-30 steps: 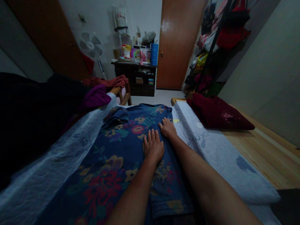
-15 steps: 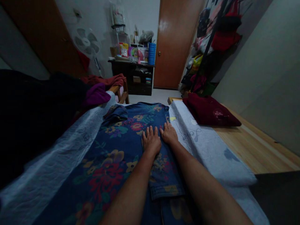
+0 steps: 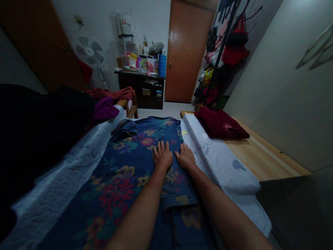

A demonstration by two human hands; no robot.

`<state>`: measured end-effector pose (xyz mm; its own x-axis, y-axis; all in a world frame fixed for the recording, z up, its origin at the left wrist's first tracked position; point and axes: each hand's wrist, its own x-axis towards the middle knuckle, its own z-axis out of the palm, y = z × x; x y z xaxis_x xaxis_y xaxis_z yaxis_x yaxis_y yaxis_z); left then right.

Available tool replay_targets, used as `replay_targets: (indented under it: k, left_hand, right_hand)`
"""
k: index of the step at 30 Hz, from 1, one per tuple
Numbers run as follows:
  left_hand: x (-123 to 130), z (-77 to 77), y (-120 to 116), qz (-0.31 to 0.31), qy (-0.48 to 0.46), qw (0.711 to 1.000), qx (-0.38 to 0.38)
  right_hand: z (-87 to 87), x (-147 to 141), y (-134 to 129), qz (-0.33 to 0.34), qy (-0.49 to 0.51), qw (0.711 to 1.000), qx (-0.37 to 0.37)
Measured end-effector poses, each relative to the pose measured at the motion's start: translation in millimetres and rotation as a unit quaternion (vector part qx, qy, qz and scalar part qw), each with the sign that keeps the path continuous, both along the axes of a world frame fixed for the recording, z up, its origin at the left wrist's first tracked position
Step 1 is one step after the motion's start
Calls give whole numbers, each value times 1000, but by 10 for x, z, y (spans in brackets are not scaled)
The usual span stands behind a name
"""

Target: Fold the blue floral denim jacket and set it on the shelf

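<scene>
A dark blue garment (image 3: 122,173) with red and yellow flowers lies spread over a pale quilted sheet (image 3: 221,156). One sleeve is folded down along its right side, its cuff near the bottom middle. My left hand (image 3: 162,156) rests palm down on the upper part of that sleeve, fingers spread. Just to the right, my right hand (image 3: 185,156) lies flat at the garment's right edge, fingers stretched out. Neither hand grips the cloth. At the garment's upper left the other sleeve is bunched up.
A folded dark red garment (image 3: 221,123) sits on the wooden board (image 3: 265,152) at the right. Black clothing (image 3: 44,132) and a purple cloth (image 3: 105,108) are heaped at the left. Behind stand a fan (image 3: 90,51), a dark cabinet (image 3: 140,88) and a door (image 3: 185,52).
The camera view has turned slightly right. My right hand has moved a little toward me along the garment's edge; my left hand stays flat on the sleeve.
</scene>
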<state>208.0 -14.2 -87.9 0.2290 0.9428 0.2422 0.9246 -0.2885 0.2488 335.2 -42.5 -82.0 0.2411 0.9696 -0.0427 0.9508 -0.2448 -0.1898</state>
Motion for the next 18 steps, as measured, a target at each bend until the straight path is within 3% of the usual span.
replay_targets:
  k: [5, 10, 18]
  left_hand:
    - [4, -21, 0, 0, 5, 1000, 11]
    - [-1, -38, 23, -3, 12, 1000, 6]
    - [-14, 25, 12, -9, 25, 1000, -14]
  right_hand:
    - [20, 33, 145, 4, 5, 1000, -5]
    - [24, 109, 506, 23, 15, 1000, 5]
    - [0, 279, 1018, 0, 28, 1000, 11]
